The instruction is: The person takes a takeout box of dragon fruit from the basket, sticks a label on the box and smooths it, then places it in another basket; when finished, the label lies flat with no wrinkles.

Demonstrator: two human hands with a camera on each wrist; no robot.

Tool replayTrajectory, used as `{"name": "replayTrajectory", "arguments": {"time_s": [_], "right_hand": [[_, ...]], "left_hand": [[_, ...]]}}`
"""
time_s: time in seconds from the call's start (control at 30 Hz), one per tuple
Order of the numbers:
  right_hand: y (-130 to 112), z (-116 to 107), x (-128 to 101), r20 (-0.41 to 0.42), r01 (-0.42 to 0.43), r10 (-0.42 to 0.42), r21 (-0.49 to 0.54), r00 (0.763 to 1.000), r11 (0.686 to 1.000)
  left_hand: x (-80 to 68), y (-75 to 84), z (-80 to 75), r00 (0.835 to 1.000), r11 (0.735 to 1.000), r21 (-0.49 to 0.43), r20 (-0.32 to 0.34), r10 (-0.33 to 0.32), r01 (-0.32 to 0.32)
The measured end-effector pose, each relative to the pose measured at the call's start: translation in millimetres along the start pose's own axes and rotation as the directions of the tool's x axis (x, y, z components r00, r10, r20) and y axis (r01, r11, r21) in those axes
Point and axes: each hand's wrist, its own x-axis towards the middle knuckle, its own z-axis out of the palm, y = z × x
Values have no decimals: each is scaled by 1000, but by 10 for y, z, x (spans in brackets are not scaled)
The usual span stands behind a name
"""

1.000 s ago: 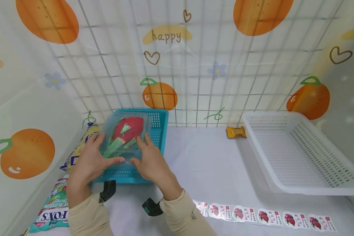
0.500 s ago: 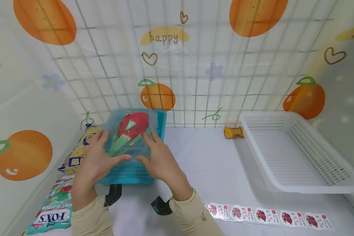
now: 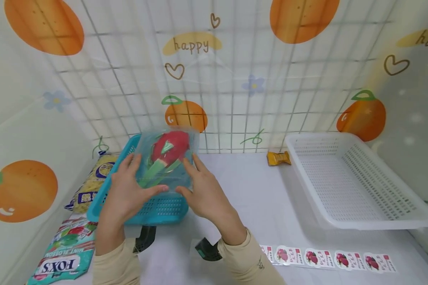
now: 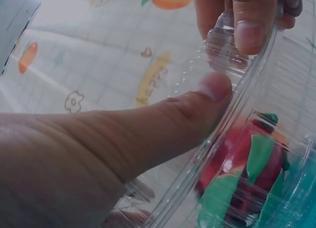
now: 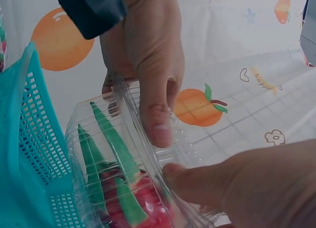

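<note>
Clear clamshell box (image 3: 167, 160) with a red dragon fruit (image 3: 170, 147) inside is held above the teal basket (image 3: 153, 206), left hand (image 3: 126, 194) and right hand (image 3: 207, 194) each clamped on one side of it, thumbs on its near rim; farther right on the worktop (image 3: 253, 206) sits a white basket (image 3: 349, 178)

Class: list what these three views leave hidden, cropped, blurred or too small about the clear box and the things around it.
- Clear box underside: head view, hidden by both hands.
- Left hand fingers: left wrist view, only the thumb shows.
- Sticker strip print: head view, too small to read.
- Yellow packet: head view, partly behind the blue basket.
- Orange wrapper: head view, too small to identify.
</note>
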Motion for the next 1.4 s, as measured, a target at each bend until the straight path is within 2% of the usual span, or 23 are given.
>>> {"name": "replayTrajectory", "arguments": {"time_s": [0.23, 0.47, 0.83, 1.17, 1.4], "right_hand": [[98, -146, -101, -33, -4, 4, 17, 999, 1000], [249, -319, -210, -80, -13, 13, -8, 997, 1000], [456, -512, -401, -131, -60, 51, -62, 990, 996], [607, -610, -520, -140, -92, 76, -115, 987, 989], [730, -690, -595, -154, -85, 61, -155, 986, 984]], "left_hand": [[-9, 173, 100, 1000, 999, -31, 0, 10, -10], [23, 368, 289, 1000, 998, -65, 16, 15, -14], [54, 636, 593, 998, 993, -93, -29, 64, -66], [36, 787, 855, 995, 988, -139, -88, 55, -67], [-1, 912, 1002, 995, 986, -158, -86, 48, -61]]}}
